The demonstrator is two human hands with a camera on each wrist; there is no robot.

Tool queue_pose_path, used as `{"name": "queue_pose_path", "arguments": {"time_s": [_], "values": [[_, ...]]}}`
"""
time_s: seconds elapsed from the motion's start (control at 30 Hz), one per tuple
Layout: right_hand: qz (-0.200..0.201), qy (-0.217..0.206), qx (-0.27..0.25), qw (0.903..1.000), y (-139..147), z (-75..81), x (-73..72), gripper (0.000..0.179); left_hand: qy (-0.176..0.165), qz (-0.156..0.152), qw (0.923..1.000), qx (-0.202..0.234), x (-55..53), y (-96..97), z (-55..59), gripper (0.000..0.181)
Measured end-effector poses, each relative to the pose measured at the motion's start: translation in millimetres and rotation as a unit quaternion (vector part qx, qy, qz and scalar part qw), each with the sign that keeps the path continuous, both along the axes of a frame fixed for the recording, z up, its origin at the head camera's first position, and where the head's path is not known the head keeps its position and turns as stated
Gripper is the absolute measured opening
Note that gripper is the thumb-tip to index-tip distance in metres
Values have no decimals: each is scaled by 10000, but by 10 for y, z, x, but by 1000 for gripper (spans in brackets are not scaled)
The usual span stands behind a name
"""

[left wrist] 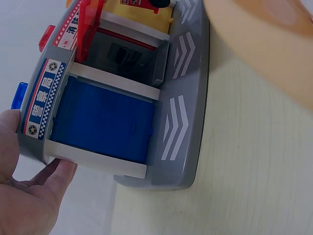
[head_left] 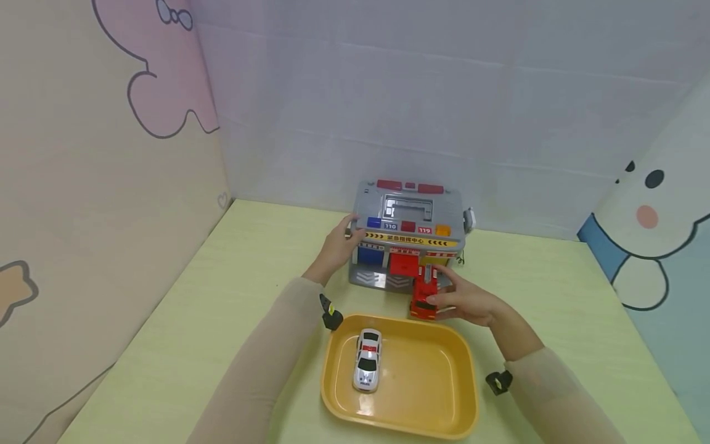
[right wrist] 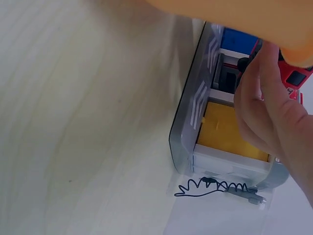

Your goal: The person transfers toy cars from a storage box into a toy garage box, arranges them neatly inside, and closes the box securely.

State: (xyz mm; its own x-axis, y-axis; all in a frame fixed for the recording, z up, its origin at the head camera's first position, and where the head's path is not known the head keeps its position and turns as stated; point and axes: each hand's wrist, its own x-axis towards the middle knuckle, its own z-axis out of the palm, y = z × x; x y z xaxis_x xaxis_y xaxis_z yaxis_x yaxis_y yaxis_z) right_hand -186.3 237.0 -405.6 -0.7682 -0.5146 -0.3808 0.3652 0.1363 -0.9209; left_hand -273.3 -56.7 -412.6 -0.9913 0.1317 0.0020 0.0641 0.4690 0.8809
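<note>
A grey toy emergency station (head_left: 407,239) stands towards the back of the table. My left hand (head_left: 334,248) grips its left end, thumb at the roof edge and fingers against the side wall. The blue door (left wrist: 102,120) is down, and so is the yellow door (right wrist: 230,129). Between them, the red door (head_left: 403,264) is swung up, baring a dark bay. My right hand (head_left: 468,302) holds a red toy fire truck (head_left: 424,285) by its sides, in front of the station's right half. The truck's far end overlaps the station's front ramp in the head view.
A yellow tray (head_left: 399,428) sits nearer me, holding a white toy police car (head_left: 367,364) on its left side. A coiled black cord (right wrist: 215,185) hangs at the station's right end. Printed cloth walls (head_left: 344,92) rise behind and beside the table.
</note>
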Motion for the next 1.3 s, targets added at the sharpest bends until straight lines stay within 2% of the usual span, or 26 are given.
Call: {"name": "queue_pose_path", "arguments": {"time_s": [0.4,0.67,1.3], "values": [[5,29,314,9995,-119,-126,-84,94,-29,-10,10000,18,-4,4,4,51],[5,203,299,9993,-216,-229,-116,95,-35,-8,10000,57,6,4,12,51],[-88,517,120,9986,-347,-338,-169,95,-55,47,10000,69,5,6,-4,51]]}}
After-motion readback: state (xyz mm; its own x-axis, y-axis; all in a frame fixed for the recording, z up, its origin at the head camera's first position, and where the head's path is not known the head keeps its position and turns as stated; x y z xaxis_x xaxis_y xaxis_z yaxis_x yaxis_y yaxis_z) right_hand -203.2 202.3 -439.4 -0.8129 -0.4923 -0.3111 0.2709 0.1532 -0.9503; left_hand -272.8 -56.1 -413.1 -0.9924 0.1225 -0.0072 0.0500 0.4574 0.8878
